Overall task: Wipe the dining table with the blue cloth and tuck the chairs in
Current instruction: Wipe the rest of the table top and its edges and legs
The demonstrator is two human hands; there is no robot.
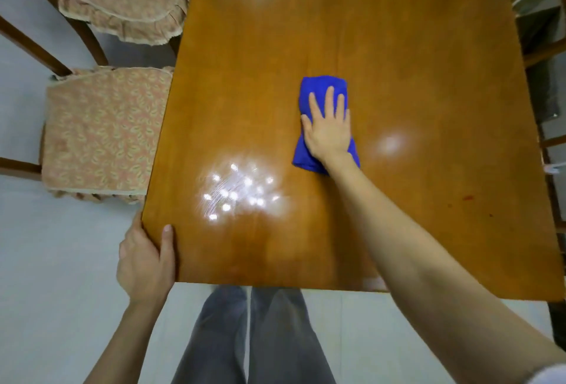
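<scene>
cloth (323,86) mid surface (398,40), right of centre. right hand (329,129) flat on it, fingers (330,99) straight, slightly spread. left hand (147,261) grips near-left corner, thumb on top.
risks: folded cloth may bunch or slip from under flat palm; far end could go unwiped.
left chairs (101,129) not tucked; right chairs (542,57) blurry, probably same.

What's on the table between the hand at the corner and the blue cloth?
Just bare table with bright light spots lies between the left hand and the cloth, as the head view shows.
</scene>
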